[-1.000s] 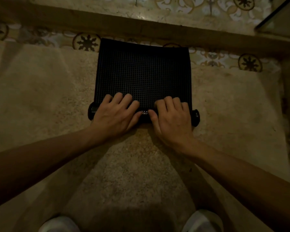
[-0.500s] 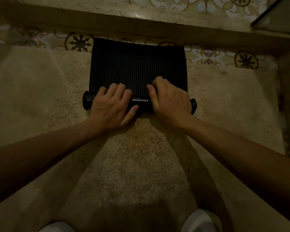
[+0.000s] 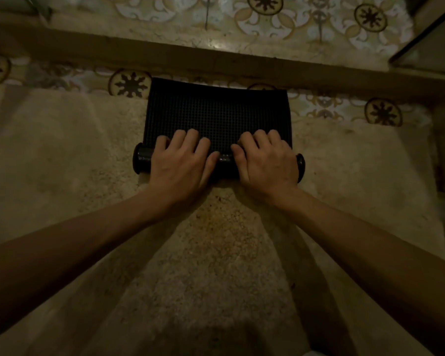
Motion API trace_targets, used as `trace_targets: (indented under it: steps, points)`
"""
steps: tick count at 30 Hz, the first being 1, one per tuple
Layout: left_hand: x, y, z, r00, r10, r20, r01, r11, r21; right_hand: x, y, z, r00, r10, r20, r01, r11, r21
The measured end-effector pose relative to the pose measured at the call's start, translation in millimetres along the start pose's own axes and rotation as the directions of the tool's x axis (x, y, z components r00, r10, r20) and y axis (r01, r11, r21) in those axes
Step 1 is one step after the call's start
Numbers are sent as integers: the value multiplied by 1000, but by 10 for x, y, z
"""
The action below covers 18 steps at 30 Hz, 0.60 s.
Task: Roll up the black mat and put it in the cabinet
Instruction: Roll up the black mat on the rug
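Rolling has advanced: less black mat [image 3: 217,111] lies flat beyond the left hand [image 3: 181,163] and right hand [image 3: 267,160], both pressed open-palmed, fingers curled, on the roll.

head view, looking steeply down over both forearms, close to the floor [image 3: 62,155]

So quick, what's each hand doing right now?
Left hand: palm down on the rolled part of the black mat, fingers spread, pressing rather than gripping.
Right hand: the same, flat on the roll, fingers loosely curved.
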State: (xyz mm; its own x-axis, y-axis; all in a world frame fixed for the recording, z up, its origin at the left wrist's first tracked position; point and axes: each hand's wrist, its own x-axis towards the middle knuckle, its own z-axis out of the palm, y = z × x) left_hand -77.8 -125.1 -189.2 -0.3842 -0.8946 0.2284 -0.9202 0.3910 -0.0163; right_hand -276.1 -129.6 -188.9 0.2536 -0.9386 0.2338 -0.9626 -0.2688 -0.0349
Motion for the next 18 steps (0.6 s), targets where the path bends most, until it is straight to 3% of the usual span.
trace_targets:
  steps: [6,11,15,18]
  points:
    - [26,-120,42,994,105,-31,-106,994,-23,130,19,-55,999,45,8,-46,995,93]
    - [214,-153,67,994,101,-41,-102,995,-23,127,-14,-40,993,95,-69,-95,995,8]
    - [229,-147,86,996,47,-75,-48,999,-8,68,23,44,998,2,-61,-5,999,-51]
    - [357,-146,71,998,34,-59,-34,999,-8,241,53,29,998,19,-52,-23,997,-68]
